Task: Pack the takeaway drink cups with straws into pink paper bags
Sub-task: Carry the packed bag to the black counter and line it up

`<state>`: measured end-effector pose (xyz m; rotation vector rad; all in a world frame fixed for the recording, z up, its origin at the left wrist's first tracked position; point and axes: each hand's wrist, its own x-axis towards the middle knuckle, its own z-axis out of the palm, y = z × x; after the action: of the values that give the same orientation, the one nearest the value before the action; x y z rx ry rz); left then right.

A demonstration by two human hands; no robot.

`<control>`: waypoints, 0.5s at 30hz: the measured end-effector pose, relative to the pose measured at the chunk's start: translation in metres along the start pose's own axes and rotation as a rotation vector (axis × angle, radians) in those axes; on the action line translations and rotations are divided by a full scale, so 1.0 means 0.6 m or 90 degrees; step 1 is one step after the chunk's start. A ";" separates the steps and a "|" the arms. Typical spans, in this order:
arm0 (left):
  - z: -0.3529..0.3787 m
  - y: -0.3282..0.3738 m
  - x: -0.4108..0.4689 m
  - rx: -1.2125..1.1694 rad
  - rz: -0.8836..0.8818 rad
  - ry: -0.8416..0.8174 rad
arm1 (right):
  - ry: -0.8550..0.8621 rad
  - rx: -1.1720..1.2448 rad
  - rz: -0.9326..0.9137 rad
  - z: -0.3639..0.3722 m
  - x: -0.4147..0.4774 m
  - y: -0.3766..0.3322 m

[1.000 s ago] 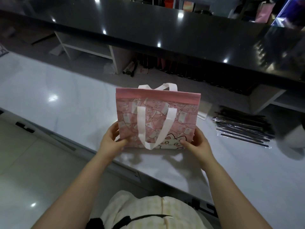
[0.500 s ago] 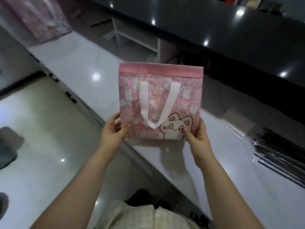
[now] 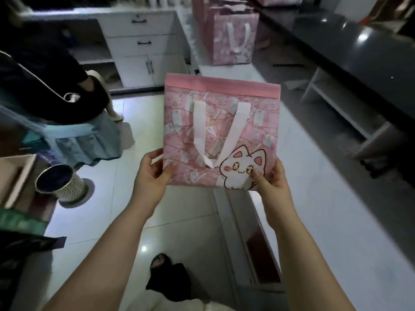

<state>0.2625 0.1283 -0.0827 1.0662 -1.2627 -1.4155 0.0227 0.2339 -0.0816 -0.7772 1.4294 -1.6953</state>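
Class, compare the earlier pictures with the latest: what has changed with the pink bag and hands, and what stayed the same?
The pink bag was lifted off the white counter and carried leftward; it is now held in the air near the counter's edge. The black straws left the view; more pink bags came into it. Unchanged: the left hand and right hand pinch its bottom corners, handle hanging down.

Glossy pale tiled floor [image 3: 96,221] catching a small light glint [image 3: 143,248], white cabinet [image 3: 139,41] with drawers and doors far left, long white counter [image 3: 325,198] along the right, dark glossy countertop [image 3: 370,63] beyond it, round woven bin [image 3: 62,185] left
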 end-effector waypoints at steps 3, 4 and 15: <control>-0.074 0.016 0.077 -0.021 0.016 0.046 | -0.042 -0.001 -0.021 0.102 0.073 -0.005; -0.101 0.023 0.107 -0.023 0.022 0.054 | -0.052 -0.002 -0.032 0.138 0.098 -0.008; -0.298 0.151 0.492 -0.039 0.118 0.062 | -0.054 -0.001 -0.141 0.485 0.368 -0.074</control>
<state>0.3883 -0.1989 -0.0159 0.9405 -1.2075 -1.2395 0.1456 -0.1007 0.0095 -1.0278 1.3262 -1.8024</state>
